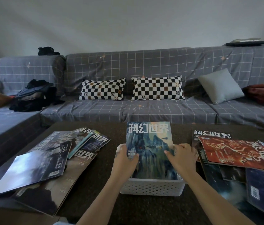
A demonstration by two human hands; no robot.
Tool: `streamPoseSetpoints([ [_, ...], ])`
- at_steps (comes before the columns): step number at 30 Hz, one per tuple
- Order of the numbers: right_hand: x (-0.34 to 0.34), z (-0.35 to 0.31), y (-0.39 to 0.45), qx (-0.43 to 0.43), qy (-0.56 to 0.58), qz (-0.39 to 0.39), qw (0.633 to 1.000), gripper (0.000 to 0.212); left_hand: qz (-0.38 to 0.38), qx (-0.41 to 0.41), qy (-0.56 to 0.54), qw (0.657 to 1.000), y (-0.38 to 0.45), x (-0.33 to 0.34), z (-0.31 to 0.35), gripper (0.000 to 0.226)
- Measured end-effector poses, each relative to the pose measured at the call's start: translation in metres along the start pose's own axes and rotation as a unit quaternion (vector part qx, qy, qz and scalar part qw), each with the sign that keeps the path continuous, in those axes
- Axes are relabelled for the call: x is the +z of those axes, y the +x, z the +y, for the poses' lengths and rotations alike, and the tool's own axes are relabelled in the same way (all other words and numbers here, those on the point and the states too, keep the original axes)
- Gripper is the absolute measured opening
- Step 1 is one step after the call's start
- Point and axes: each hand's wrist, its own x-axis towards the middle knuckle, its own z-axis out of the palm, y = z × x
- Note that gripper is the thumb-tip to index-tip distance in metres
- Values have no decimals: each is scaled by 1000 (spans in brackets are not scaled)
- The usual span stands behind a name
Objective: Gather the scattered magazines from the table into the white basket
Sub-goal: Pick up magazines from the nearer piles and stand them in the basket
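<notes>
While both hands hold it, one magazine (150, 143) stands tilted in the white basket (152, 186), top half sticking out over the far rim.

Left hand (124, 161) has its fingers curled round the cover's left edge; right hand (182, 157) pinches the right edge with fingertips on the front. Basket sits mid-table (95, 184), near the front edge, with bare dark strips on both sides. Left pile (50, 161) is fanned out with one glossy issue hanging near the table's left edge; right pile (241, 159), red cover on top, lies just beside the right hand, so that side's tight. Sofa (144, 95) behind.
</notes>
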Motion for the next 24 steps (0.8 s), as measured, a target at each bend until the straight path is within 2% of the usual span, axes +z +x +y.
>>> streamPoseSetpoints([
  [2, -1, -9, -7, -25, 25, 37, 999, 47, 13, 6, -12, 1000, -6, -9, 0, 25],
  [4, 2, -24, -13, -72, 54, 36, 995, 47, 33, 2, -24, 999, -9, -19, -2, 40],
  [6, 7, -43, -18, -120, 83, 13, 989, 42, 52, 2, -21, 998, -12, -30, -4, 50],
  [10, 21, -87, -27, -182, 153, -50, 970, 34, 106, 12, -15, 994, -19, -56, -13, 46],
  [14, 40, -129, -39, -237, 199, -111, 945, 24, 159, -26, 1, 987, -24, -87, -36, 42],
  [20, 80, -182, -45, -274, 179, -131, 936, 26, 213, -91, -17, 973, -27, -127, -87, 34],
  [24, 108, -220, -44, -271, 168, -183, 930, 29, 247, -117, 3, 962, -27, -145, -118, 34],
])
